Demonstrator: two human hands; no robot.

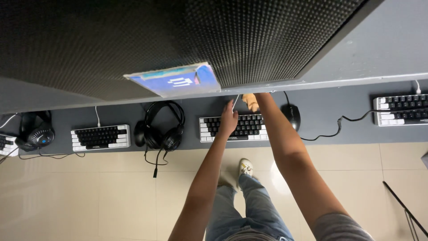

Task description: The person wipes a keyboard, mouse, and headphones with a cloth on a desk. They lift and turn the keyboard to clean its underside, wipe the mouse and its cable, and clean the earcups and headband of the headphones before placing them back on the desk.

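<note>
Though one half off-frame, four keyboards, two headsets, one mouse, two hands.

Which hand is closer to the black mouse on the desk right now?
Right. The right hand reaches over the keyboard's far edge, just beside the black mouse. The left hand rests on the keyboard's keys, farther from the mouse.

The scene is being lit evenly and rather softly from overhead, with no harsh glare being thrown anywhere. The beige floor is being shown bright, while the strip of grey table under the dark panel is being kept dimmer. Straight edges are being bent by wide-angle distortion (most at the corners). Focus is being held fairly sharp throughout.
</note>
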